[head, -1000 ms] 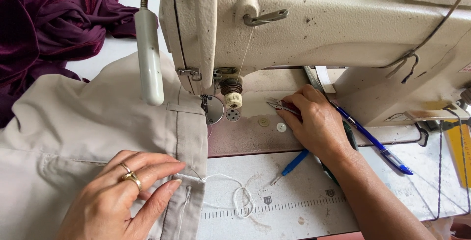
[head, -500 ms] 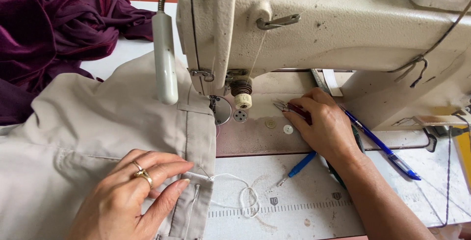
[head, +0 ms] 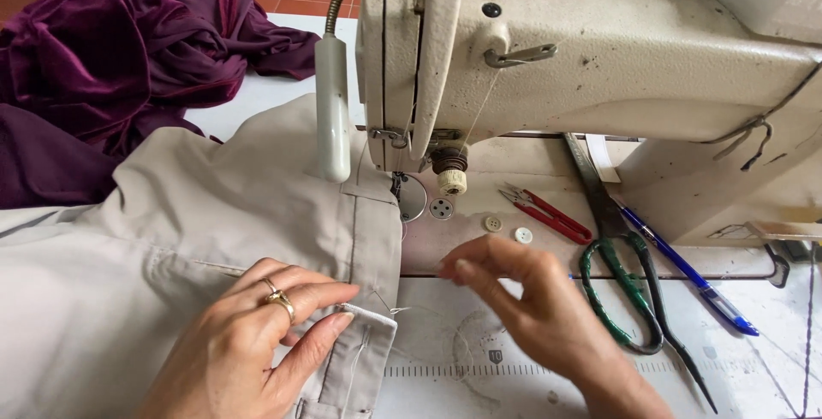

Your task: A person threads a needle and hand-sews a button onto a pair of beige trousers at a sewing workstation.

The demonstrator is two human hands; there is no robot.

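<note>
My left hand (head: 248, 342), with a gold ring, presses flat on the hem of a beige garment (head: 171, 248) lying under the needle of a cream sewing machine (head: 582, 77). Its fingertips pin down a folded edge where a loose white thread (head: 428, 333) trails off. Just right of that edge hovers my right hand (head: 531, 308), blurred, fingers apart and holding nothing I can see. Red thread snips (head: 548, 213) lie on the machine bed beyond it.
Large green-handled scissors (head: 625, 282) and a blue pen (head: 685, 273) lie right of my right hand. Two small buttons (head: 505, 229) sit on the machine bed. Purple velvet cloth (head: 111, 68) is heaped at the back left. A white lamp (head: 332, 119) hangs beside the needle.
My right hand has left the red snips on the machine bed and come back toward the garment's edge. The view has moved closer. My left hand stays on the hem.
</note>
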